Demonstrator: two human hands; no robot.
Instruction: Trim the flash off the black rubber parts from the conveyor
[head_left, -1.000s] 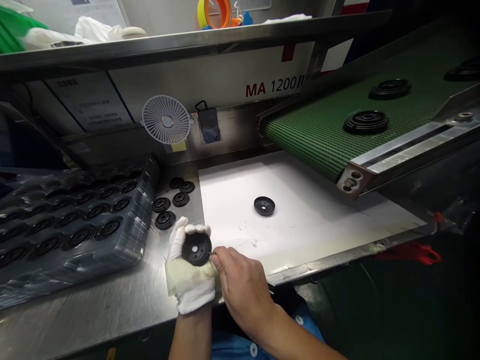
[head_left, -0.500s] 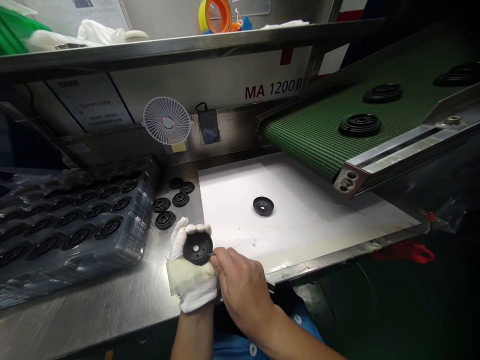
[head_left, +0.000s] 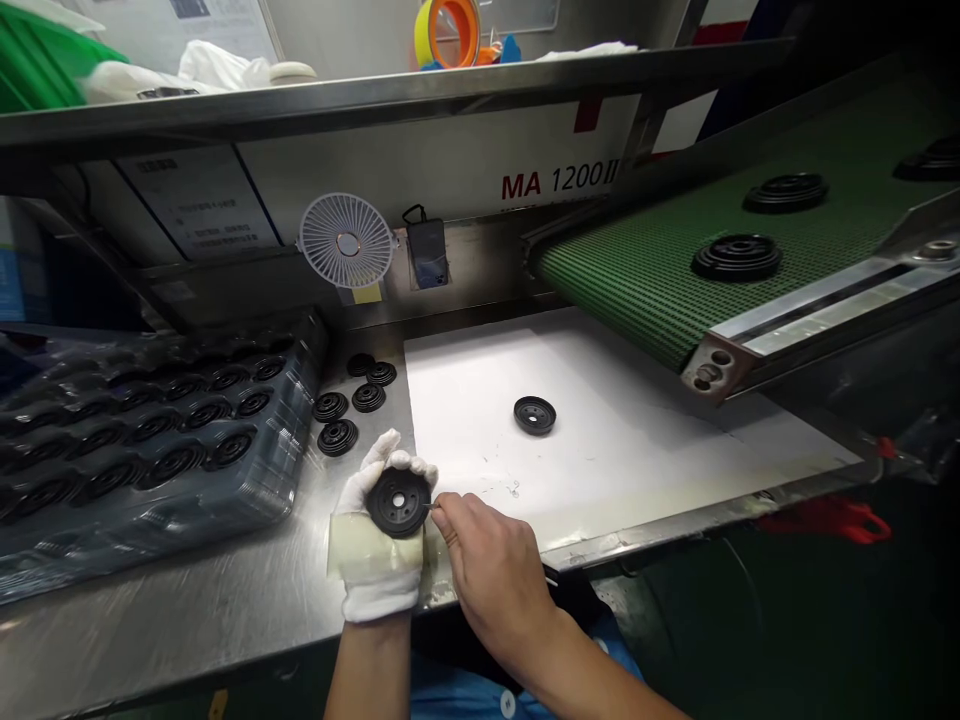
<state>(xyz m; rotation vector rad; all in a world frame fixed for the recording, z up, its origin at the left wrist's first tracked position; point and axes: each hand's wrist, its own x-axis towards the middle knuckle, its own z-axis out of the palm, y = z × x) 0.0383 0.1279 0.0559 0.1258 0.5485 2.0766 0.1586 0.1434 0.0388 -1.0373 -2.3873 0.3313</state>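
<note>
Under a green mesh conveyor belt (head_left: 637,265) carrying ridged black discs (head_left: 736,258), a stainless-steel bench (head_left: 210,590) held a white sheet (head_left: 630,455) with a single black disc (head_left: 535,415) lying near its middle. Left of the sheet sat a loose group of discs (head_left: 337,437), just beside a plastic-wrapped dark tray (head_left: 150,440) packed with more. A white fan (head_left: 346,240) and a phone (head_left: 427,255) stood against the back panel. The person's left hand (head_left: 379,540), in a white glove banded with tape, curled its fingers (head_left: 390,462) around the rim of a black moulded disc (head_left: 398,502), held above the bench's front edge. The bare right hand (head_left: 491,570) pinched a fine pointed tool (head_left: 429,508) between thumb and forefinger, its tip at the disc's edge, too small to make out clearly.
</note>
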